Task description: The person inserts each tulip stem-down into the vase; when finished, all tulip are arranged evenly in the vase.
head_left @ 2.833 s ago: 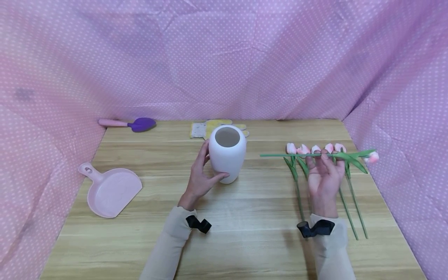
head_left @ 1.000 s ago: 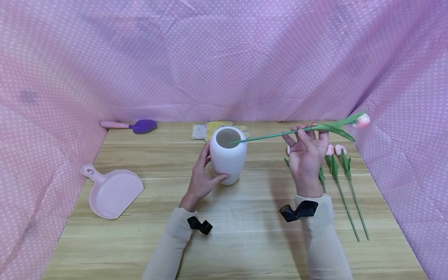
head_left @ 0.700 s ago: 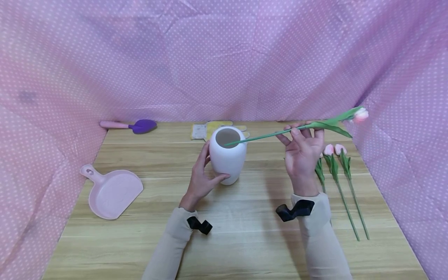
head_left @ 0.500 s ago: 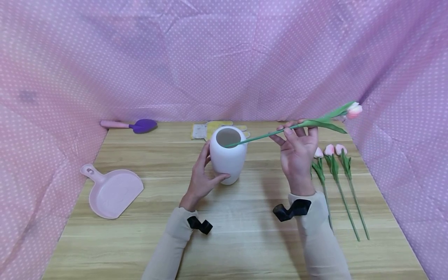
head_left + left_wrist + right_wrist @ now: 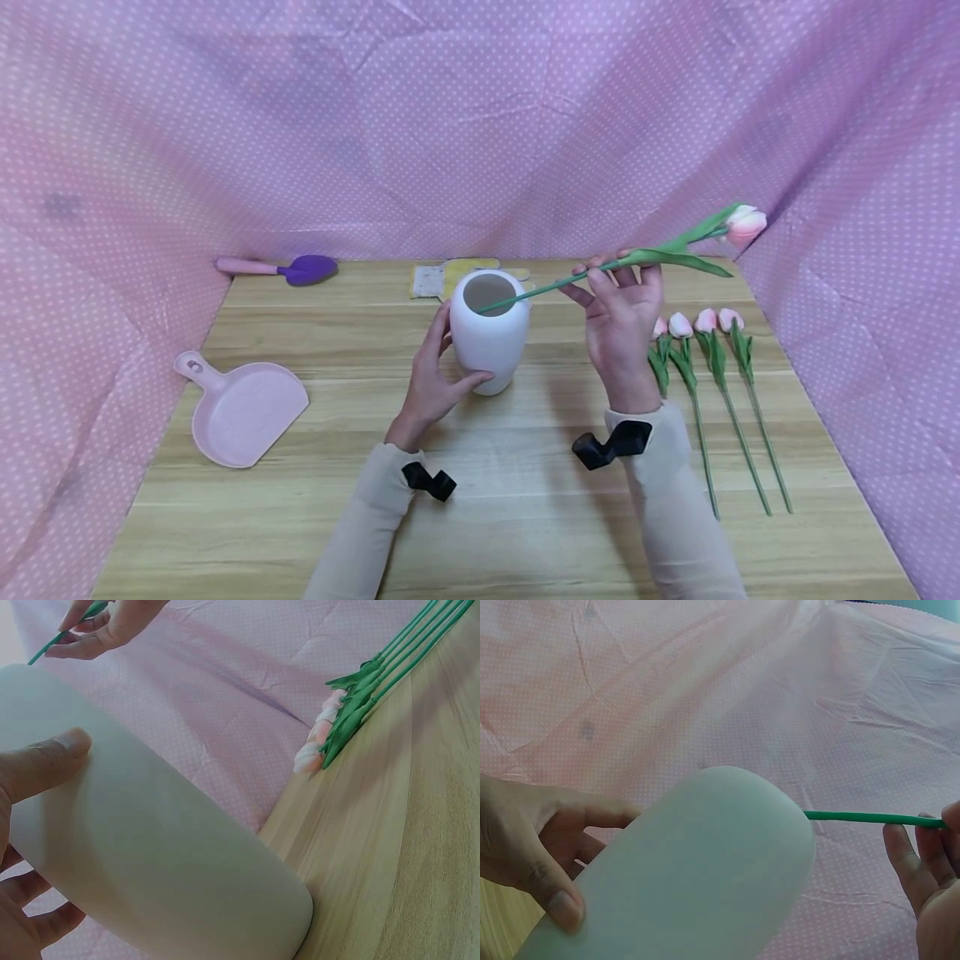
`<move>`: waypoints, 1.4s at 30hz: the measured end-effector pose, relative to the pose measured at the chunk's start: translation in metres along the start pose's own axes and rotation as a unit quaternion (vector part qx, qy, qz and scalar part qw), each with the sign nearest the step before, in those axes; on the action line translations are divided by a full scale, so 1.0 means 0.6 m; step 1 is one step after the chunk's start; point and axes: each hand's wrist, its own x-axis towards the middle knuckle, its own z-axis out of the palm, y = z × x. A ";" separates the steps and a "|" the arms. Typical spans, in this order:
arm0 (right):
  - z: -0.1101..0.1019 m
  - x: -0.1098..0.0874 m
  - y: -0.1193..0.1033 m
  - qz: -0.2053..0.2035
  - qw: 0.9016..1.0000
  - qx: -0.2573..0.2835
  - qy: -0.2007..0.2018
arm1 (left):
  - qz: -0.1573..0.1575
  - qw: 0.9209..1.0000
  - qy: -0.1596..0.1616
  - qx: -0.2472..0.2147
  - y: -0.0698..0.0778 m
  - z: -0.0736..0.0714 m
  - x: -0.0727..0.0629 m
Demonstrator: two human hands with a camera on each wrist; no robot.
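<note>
A white vase [image 5: 489,350] stands on the wooden table, its round mouth facing up. My left hand [image 5: 431,383] grips it from the left side, thumb across the front and fingers behind. To the right, my right hand [image 5: 622,325] pinches the green stem of a pink-and-white tulip [image 5: 746,227] between thumb and fingers. The flower head points up and right, and the stem's lower end slants over the rim into the vase mouth. In the right wrist view the stem [image 5: 870,818] runs from the fingers to the vase's top edge.
Several more tulips [image 5: 707,321] lie side by side on the table at the right. A yellow-and-white glove [image 5: 450,277] lies behind the vase. At the left are a pink dustpan [image 5: 247,417] and, farther back, a purple trowel [image 5: 309,270]. Pink dotted cloth hangs around the table.
My right hand has carried the tulip up and left from above the other tulips. Its stem end has entered the vase mouth, and the flower head has risen. The left hand stays on the vase.
</note>
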 end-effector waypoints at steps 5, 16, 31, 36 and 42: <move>0.004 0.001 0.005 0.001 1.000 0.002 -0.006 | 0.001 1.000 -0.003 -0.006 -0.004 0.000 0.001; 0.012 -0.002 0.018 -0.019 0.999 -0.044 -0.025 | -0.005 1.000 -0.004 -0.002 -0.001 0.000 0.001; 0.018 0.001 0.035 -0.021 0.994 -0.092 -0.051 | -0.005 1.000 0.000 0.000 0.000 0.000 0.000; 0.022 -0.001 0.038 -0.013 0.989 -0.137 -0.061 | -0.009 1.000 -0.001 0.001 0.001 0.000 0.000; 0.023 -0.004 0.042 0.007 0.979 -0.194 -0.068 | -0.010 1.000 -0.004 0.002 -0.001 0.000 -0.001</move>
